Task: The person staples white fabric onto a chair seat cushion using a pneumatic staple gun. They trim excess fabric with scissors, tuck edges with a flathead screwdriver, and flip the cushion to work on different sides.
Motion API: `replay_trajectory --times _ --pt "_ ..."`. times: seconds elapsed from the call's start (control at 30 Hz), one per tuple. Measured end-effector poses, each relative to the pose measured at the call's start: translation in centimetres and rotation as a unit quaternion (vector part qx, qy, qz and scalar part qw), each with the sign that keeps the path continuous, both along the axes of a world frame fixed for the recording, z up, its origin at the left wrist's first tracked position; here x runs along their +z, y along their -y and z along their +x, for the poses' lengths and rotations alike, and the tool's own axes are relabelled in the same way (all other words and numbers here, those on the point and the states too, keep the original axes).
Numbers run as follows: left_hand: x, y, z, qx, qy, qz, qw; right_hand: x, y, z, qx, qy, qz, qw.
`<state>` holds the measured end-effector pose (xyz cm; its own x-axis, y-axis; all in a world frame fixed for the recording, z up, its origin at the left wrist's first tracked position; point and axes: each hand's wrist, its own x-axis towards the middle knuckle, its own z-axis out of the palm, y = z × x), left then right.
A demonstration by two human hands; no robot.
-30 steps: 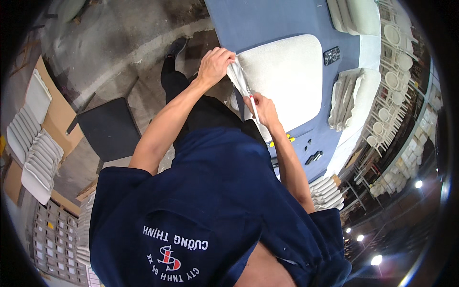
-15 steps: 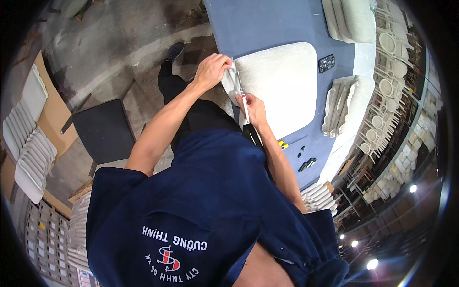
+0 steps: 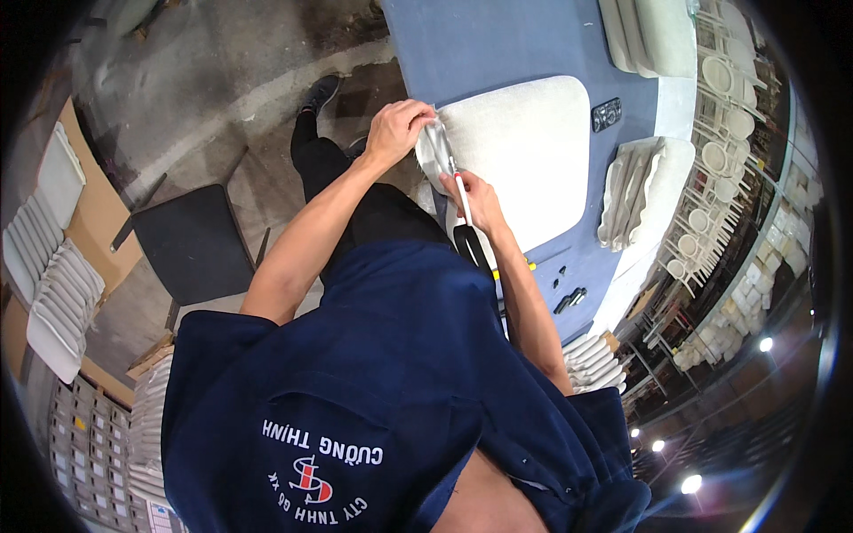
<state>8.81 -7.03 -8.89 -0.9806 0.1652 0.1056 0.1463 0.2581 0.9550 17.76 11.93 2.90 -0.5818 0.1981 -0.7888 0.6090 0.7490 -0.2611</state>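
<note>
Head view. Over the last second little had changed in the work itself: both hands stayed at the near left corner of the pale rectangular piece (image 3: 524,151), which lay flat on the blue tabletop (image 3: 498,44). The whole scene had drifted slightly in the picture, which looked like a small turn of the head rather than a move of the piece. The left hand seemed to have crept a little farther along the piece's edge, and the tool ran at much the same slant as before. From that I judged the trimming or scraping of this corner to be in mid-course, not finished.

The left hand (image 3: 400,129) was clenched over the corner of the piece, knuckles up, pinching a thin grey flap or rim there; the forearm ran out long and nearly straight from the shoulder. The right hand (image 3: 475,197) was closed round a slim tool (image 3: 459,182) with a red band, its pale blade pointing far toward the left hand and touching the piece's edge. The right elbow was bent and tucked close to the body.

To the right, apart from the piece, lay a stack of pale wavy dishes (image 3: 635,191), and a small dark object (image 3: 607,114) sat just beside the piece.
</note>
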Motion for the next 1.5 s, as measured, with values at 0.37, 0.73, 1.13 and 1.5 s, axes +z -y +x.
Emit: replay_trajectory --times 0.37,0.73,1.13,1.5 --pt "0.7 0.1 0.5 -0.001 0.041 0.018 0.999 -2.4 0.3 0.2 0.017 -0.097 0.039 0.994" --pt "0.7 0.8 -2.9 -0.097 0.267 0.028 0.958 1.0 0.0 1.5 -0.055 0.037 -0.065 0.996" --pt "1.5 1.0 -1.0 -0.098 0.136 0.005 0.986 -1.4 0.3 1.6 0.027 -0.100 0.069 0.992" --pt "0.8 -0.1 0.4 -0.001 0.029 0.017 0.999 -0.2 -0.1 0.2 -0.051 0.017 -0.053 0.997"
